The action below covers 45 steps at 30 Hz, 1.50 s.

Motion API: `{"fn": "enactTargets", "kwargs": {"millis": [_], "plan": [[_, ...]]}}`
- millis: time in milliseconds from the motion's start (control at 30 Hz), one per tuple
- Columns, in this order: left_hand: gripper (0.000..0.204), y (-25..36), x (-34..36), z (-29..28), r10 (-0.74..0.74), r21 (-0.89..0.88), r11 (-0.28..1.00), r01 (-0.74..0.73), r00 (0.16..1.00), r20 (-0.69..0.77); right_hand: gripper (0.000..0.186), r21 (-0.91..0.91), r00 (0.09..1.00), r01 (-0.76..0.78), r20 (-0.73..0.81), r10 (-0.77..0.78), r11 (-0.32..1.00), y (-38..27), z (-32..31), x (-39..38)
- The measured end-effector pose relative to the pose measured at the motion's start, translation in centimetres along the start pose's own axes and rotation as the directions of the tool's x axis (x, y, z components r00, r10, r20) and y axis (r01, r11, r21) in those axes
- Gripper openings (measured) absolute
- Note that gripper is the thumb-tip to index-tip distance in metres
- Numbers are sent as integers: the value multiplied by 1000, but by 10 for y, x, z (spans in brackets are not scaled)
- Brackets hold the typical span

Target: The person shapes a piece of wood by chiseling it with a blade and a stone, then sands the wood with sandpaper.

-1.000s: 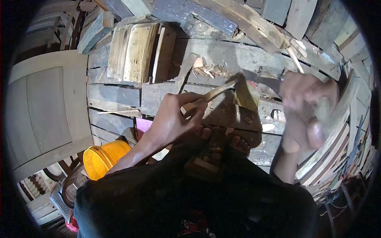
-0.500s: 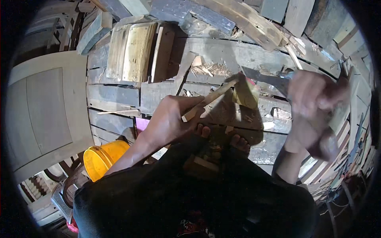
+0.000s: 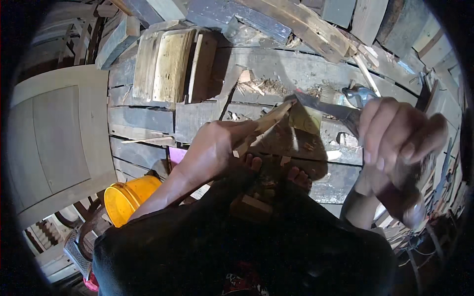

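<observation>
My left hand [image 3: 215, 148] is closed round a narrow piece of wood [image 3: 271, 120], which slants up and to the right. At the right, my right hand [image 3: 395, 133] grips a large knife, its dark blade [image 3: 328, 107] pointing left. The blade's end meets or overlaps the wood's far tip; I cannot tell whether they touch. The knife's handle is mostly hidden in my fist. Below the blade, a yellowish flat piece [image 3: 305, 120] lies on the plank floor. My bare toes show beneath my hands.
Wood shavings [image 3: 256, 88] and chips litter the plank floor [image 3: 140, 118]. A thick wooden block [image 3: 170, 64] stands at the upper left. A yellow bucket [image 3: 129, 197] lies tilted by my left forearm. Stacked timber [image 3: 306, 27] lines the far side. A blue-handled tool [image 3: 360, 93] rests near my right hand.
The knife has come slightly down and left at its tip, and my right hand is lower and less blurred. The wood in my left hand has turned a little, showing a broader face.
</observation>
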State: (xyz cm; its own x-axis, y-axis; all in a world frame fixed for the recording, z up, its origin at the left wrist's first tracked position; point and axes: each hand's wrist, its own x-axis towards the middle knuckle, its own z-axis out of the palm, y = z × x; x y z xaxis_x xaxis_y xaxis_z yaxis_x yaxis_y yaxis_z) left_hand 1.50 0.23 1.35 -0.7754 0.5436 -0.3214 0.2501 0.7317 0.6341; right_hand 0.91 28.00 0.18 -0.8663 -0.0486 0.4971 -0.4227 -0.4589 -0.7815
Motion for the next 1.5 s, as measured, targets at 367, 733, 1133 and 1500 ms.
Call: {"fn": "enactTargets", "kwargs": {"millis": [367, 733, 1133, 1500], "plan": [[42, -19, -11, 6, 26, 139, 990, -30, 999, 32, 38, 88, 999, -43, -13, 44, 995, -11, -1, 16], [67, -28, -14, 11, 33, 297, 948, -118, 961, 276, 55, 103, 943, -220, -234, 238, 970, 19, 3, -16], [64, -22, -6, 15, 171, 250, 945, -209, 971, 167, 37, -389, 964, -224, 49, 263, 894, 60, -14, -54], [54, -43, -5, 25, 300, 266, 901, -343, 935, 189, 26, 149, 866, 53, 485, -120, 987, -52, -33, 17]]}}
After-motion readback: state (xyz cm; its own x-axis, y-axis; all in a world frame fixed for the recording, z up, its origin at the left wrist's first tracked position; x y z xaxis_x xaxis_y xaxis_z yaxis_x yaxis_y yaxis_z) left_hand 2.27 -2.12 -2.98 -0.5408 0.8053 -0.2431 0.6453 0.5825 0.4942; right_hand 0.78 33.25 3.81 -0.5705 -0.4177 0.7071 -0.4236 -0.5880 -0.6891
